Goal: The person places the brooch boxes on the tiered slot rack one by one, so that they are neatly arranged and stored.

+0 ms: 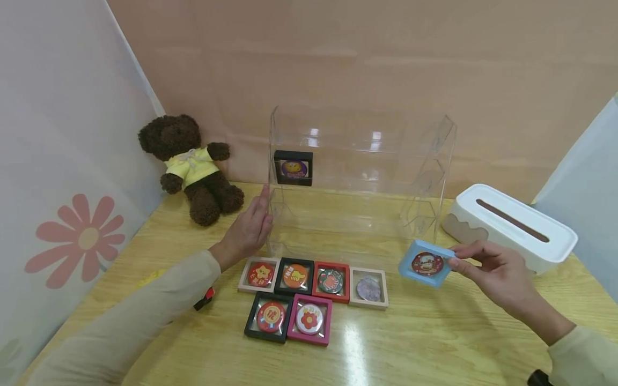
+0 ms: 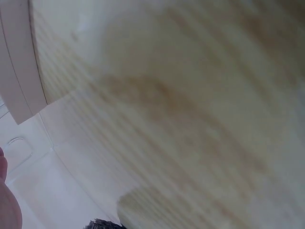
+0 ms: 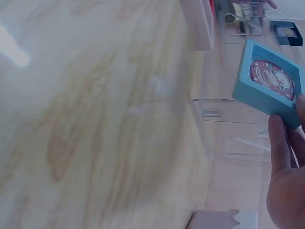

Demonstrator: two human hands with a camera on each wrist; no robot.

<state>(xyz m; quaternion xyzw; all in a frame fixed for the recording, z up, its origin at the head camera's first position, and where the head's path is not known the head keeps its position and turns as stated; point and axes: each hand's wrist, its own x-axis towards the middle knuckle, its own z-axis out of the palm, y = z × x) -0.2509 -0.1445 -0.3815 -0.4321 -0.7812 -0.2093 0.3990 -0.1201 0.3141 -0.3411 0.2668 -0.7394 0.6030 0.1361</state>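
Note:
My right hand (image 1: pixel 499 271) pinches a light blue square display frame (image 1: pixel 408 275) by its right edge, thumb in front. A round dark red badge (image 1: pixel 427 264) sits inside that frame. In the right wrist view the blue frame (image 3: pixel 261 100) is held up off the table. My left hand (image 1: pixel 248 228) is at the left side of a clear tiered acrylic stand (image 1: pixel 357 209), its fingers pointing up along the side panel. On a tier of the stand, at the left, a black frame (image 1: pixel 293 182) with a purple and yellow badge stands upright.
Before the stand lie two rows of framed badges, among them a red frame (image 1: pixel 332 298) and a magenta frame (image 1: pixel 309 340). A brown teddy bear (image 1: pixel 200 171) sits back left. A white tissue box (image 1: pixel 516 214) stands at right. Under my left forearm a small red-and-black item (image 1: pixel 205 298) shows.

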